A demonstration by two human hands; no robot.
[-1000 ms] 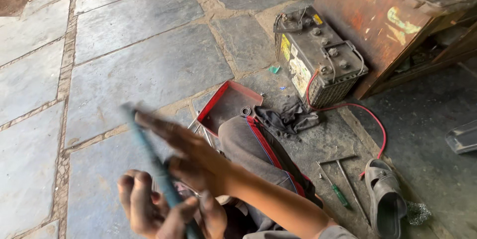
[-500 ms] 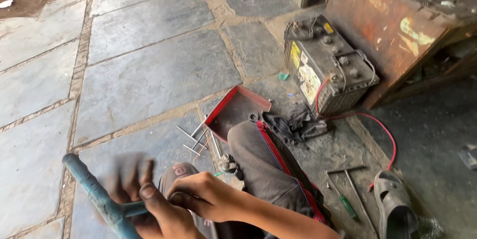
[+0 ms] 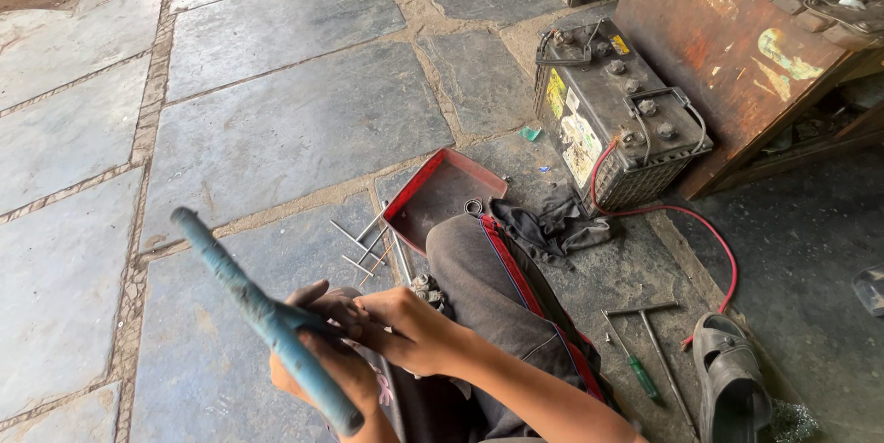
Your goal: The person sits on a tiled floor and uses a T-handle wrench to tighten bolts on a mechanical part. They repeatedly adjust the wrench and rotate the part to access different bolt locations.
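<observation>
Your blue bar (image 3: 262, 314), a long, worn rod with chipped paint, runs on a slant from upper left to lower right, low in the view and just left of your bent knee (image 3: 479, 268). Your left hand (image 3: 322, 365) is wrapped under and around its lower half, fingers closed on it. Your right hand (image 3: 405, 328) lies across from the knee side, fingertips pinched in at the point where the bar meets the left hand; what sits between those fingertips is too small to tell. Beyond the knee a red tray (image 3: 442, 196) rests on the stone floor (image 3: 276, 121), touching or nearly touching the trouser leg. Left of the tray and ahead of the knee, several thin metal rods (image 3: 364, 245) lie scattered. Right of the tray, a dark rag (image 3: 552, 222) is bunched up. Beyond the rag a car battery (image 3: 612, 125) stands against a rusty metal box (image 3: 727, 47), with a red cable (image 3: 709, 222) curling from it. Right of the knee lie a T-handled wrench (image 3: 658, 342), a green-handled screwdriver (image 3: 635, 369) and a grey sandal (image 3: 732, 388).
</observation>
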